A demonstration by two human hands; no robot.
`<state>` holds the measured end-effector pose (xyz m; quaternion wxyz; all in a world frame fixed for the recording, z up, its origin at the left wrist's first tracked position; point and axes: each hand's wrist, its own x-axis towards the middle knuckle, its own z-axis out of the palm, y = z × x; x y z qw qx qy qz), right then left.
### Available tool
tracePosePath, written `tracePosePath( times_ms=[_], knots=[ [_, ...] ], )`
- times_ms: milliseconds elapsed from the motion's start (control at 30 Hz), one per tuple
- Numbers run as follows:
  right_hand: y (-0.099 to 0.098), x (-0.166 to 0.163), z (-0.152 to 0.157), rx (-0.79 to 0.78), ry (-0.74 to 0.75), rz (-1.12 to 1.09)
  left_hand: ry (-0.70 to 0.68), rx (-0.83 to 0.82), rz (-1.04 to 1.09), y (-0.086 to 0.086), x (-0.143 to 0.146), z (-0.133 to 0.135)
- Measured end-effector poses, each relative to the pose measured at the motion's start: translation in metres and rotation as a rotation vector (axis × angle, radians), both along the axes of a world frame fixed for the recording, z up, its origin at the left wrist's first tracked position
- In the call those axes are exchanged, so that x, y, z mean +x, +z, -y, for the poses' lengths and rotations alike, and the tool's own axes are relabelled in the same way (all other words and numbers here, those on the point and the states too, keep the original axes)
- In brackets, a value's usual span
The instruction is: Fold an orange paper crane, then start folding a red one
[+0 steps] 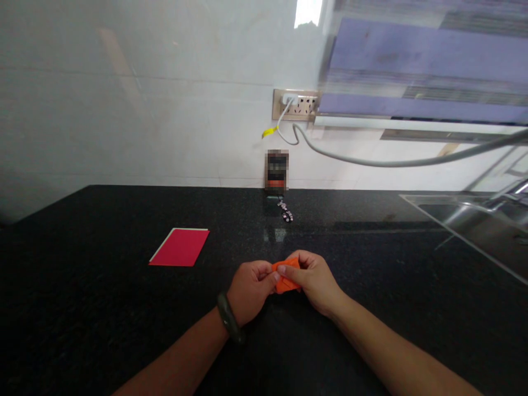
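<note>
A small folded orange paper (pixel 284 280) is pinched between both my hands, low over the black countertop (pixel 82 308). My left hand (pixel 249 291), with a dark bracelet on its wrist, grips the paper's left side with closed fingers. Pressing on its right side and top, my right hand (pixel 313 280) also has its fingers closed. A flat red sheet of paper (pixel 180 247) lies on the counter to the left, apart from both hands.
A small dark device (pixel 276 171) leans against the wall at the back, with a keyring (pixel 285 212) in front of it. Above it is a wall socket (pixel 295 104) with a white cable. A steel sink (pixel 474 220) sits at the right.
</note>
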<state>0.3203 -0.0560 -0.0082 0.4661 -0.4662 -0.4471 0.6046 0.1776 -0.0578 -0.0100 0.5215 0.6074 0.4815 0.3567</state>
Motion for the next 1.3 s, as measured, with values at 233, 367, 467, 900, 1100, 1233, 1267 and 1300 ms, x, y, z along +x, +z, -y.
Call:
tracePosePath(
  times_ms=[233,367,467,900,1100,1233,1267,1300],
  knots=[
    [-0.005,0.004,-0.002,-0.024,-0.014,-0.022,-0.014,-0.013,0.044,0.001,0.0,0.0],
    [-0.007,0.008,-0.005,0.029,0.031,0.053,0.0,-0.083,0.086,0.0,0.001,-0.001],
    [-0.006,0.01,-0.006,0.093,-0.035,0.17,0.158,0.034,0.068,-0.003,0.002,0.0],
    [-0.002,0.004,-0.003,0.073,0.049,-0.053,-0.094,0.063,0.187,0.0,0.004,0.006],
    [-0.003,0.009,-0.006,0.112,-0.05,0.109,0.004,-0.255,0.454,-0.003,0.002,-0.001],
    [-0.005,0.011,-0.007,0.102,0.007,0.171,0.019,-0.303,0.486,-0.006,0.0,-0.003],
    [-0.005,0.012,-0.007,0.102,0.03,0.186,0.03,-0.297,0.454,-0.006,0.0,-0.003],
    [-0.004,0.012,-0.007,0.108,0.049,0.205,0.039,-0.281,0.42,-0.005,0.0,-0.003]
  ],
)
